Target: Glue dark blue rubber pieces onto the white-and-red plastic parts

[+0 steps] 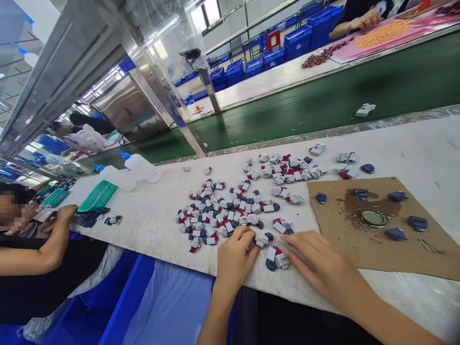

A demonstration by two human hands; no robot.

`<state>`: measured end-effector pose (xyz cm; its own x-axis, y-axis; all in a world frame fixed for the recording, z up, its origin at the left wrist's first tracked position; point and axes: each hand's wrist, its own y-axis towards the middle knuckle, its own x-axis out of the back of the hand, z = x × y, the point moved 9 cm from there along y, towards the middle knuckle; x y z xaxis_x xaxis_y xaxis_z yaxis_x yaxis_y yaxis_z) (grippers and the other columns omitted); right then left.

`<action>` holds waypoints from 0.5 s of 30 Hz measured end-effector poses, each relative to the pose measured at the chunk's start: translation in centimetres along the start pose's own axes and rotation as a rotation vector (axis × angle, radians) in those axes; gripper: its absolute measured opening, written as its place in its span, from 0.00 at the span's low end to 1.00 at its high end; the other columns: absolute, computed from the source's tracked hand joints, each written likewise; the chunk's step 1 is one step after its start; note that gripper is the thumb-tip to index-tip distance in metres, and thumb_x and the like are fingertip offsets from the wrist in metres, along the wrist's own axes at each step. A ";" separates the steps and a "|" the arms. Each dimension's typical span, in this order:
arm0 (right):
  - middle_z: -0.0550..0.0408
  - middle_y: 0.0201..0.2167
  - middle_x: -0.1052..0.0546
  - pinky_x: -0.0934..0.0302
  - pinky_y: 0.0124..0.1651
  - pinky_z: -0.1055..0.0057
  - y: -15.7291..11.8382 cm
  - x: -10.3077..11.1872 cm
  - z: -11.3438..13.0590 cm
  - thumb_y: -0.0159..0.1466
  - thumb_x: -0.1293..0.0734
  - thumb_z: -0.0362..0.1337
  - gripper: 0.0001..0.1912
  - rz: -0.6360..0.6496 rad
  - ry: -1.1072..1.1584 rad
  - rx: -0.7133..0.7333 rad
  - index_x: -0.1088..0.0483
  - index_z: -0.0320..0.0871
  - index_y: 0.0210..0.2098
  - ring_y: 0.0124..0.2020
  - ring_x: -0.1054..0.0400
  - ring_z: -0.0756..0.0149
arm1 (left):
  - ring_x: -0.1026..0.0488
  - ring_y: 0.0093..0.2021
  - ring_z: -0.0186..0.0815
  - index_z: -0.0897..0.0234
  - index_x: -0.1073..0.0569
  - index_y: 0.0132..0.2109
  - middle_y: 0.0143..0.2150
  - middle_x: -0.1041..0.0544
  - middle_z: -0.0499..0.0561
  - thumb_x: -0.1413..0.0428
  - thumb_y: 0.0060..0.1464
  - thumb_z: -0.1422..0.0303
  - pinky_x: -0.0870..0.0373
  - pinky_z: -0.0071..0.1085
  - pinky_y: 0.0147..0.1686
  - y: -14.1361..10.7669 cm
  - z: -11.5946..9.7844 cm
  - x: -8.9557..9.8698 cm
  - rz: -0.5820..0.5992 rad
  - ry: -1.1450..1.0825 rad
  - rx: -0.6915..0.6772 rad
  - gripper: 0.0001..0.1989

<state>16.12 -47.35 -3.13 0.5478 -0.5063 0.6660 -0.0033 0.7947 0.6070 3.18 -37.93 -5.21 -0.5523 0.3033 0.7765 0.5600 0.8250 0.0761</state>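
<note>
My left hand (235, 256) is closed, its thumb and fingertips pinched at the edge of a small white and navy folded piece (265, 239) on the table. My right hand (319, 258) has its fingers stretched out, reaching in from the right with the tips beside a few white, red and navy pieces (278, 258). Just left of my hands spreads a large pile of similar pieces (223, 211). Behind it lies a second cluster (287, 167), mostly white and red. What the left fingertips cover is partly hidden.
Brown cardboard (345, 244) at right carries several navy pieces, a round lid-like disc (373, 218) and a wet stain. A green conveyor belt (287, 115) runs behind the table. White bottles (142, 167) and a green tray (97, 195) stand left, near a co-worker (46, 268). Blue bins are below.
</note>
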 end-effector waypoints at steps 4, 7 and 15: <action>0.51 0.36 0.23 0.32 0.40 0.67 1.4 0.7 -1.4 0.72 0.42 0.37 0.11 0.015 0.088 -0.080 0.31 0.42 0.48 0.38 0.28 0.63 | 0.23 0.41 0.40 0.64 0.23 0.40 0.39 0.20 0.52 0.42 0.56 0.71 0.29 0.32 0.41 0.6 0.1 0.3 -0.019 -0.170 0.018 0.05; 0.52 0.35 0.23 0.32 0.36 0.72 2.1 0.4 -1.8 0.72 0.41 0.39 0.12 0.053 0.253 -0.167 0.28 0.44 0.46 0.36 0.28 0.66 | 0.24 0.38 0.38 0.65 0.23 0.38 0.36 0.20 0.51 0.43 0.58 0.67 0.29 0.30 0.39 0.6 -0.1 0.5 -0.016 -0.255 0.026 0.07; 0.54 0.32 0.22 0.33 0.29 0.74 2.5 -1.9 -2.2 0.71 0.42 0.40 0.14 0.193 0.445 -0.316 0.25 0.44 0.42 0.29 0.29 0.69 | 0.25 0.37 0.39 0.62 0.23 0.38 0.36 0.21 0.51 0.43 0.55 0.70 0.31 0.31 0.38 -0.7 0.0 1.1 -0.017 -0.176 0.056 0.04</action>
<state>16.90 -43.70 -3.86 0.8613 -0.2073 0.4638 0.0748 0.9548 0.2878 2.17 -38.15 -4.41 -0.6635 0.3635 0.6539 0.5169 0.8546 0.0494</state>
